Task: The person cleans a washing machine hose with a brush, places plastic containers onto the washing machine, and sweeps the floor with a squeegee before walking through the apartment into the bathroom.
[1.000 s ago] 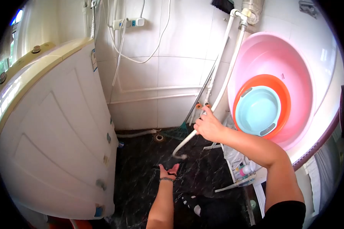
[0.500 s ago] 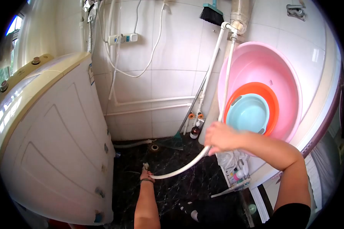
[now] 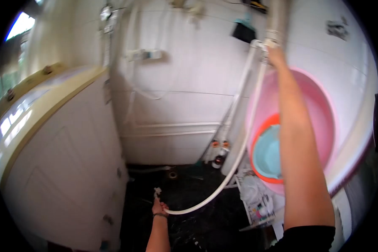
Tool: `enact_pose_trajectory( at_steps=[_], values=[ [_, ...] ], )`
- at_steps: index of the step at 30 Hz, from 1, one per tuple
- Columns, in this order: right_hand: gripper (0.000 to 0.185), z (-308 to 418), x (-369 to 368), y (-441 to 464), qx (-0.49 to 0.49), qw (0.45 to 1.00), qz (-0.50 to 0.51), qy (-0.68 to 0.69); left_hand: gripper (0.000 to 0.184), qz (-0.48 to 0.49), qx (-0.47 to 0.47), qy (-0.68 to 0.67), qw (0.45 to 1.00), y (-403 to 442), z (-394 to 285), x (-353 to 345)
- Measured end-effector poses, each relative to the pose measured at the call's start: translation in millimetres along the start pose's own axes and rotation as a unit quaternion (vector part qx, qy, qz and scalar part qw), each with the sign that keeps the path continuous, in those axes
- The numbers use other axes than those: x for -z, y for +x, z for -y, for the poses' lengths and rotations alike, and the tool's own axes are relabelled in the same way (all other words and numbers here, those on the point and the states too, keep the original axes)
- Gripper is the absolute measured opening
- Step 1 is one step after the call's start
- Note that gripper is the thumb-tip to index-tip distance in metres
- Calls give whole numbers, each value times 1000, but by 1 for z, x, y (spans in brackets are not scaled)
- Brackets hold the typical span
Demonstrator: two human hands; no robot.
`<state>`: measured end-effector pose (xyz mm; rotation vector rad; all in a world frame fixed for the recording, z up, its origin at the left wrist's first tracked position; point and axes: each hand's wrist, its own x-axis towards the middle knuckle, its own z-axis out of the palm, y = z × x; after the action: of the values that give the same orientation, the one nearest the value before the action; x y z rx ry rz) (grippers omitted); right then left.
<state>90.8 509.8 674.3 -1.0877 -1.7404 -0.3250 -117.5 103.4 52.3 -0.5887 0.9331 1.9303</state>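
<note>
A white hose [image 3: 216, 194] hangs from the pipe fitting [image 3: 262, 45] at the upper right and curves down over the dark floor. My left hand [image 3: 158, 207] is closed round the hose near its lower end, whose pale tip sticks out above the fingers. High at the right, my right hand [image 3: 274, 55] reaches to the fitting at the top of the hose; its fingers are blurred and partly hidden, so its grip cannot be made out. My right forearm passes in front of the pink tub [image 3: 323, 122] and the light blue basin [image 3: 266, 153].
A white washing machine [image 3: 67, 168] fills the left side. Against the back wall stand a dark bottle [image 3: 218, 161] and a long-handled broom. A floor drain [image 3: 172, 174] lies near the wall. A low rack [image 3: 253, 206] with bags and bottles is at the lower right.
My right hand has let go of the hose's middle and moved up to the fitting. My left hand, open and empty a second ago, holds the hose's lower end. The view has shifted.
</note>
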Motion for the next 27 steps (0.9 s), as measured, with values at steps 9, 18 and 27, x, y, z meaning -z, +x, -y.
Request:
enact_pose_trajectory(
  at_steps=[9, 18, 27],
  values=[
    [44, -31, -56, 56, -127, 975, 30, 178, 26, -46, -25, -11, 999, 9, -29, -8],
    [40, -39, -68, 56, -247, 812, 60, 526, 28, -5, -136, -72, 988, 22, -53, -46],
    [47, 99, 2, -167, -66, 879, 2, 473, 45, -137, -195, -151, 959, -42, -80, -70]
  ],
)
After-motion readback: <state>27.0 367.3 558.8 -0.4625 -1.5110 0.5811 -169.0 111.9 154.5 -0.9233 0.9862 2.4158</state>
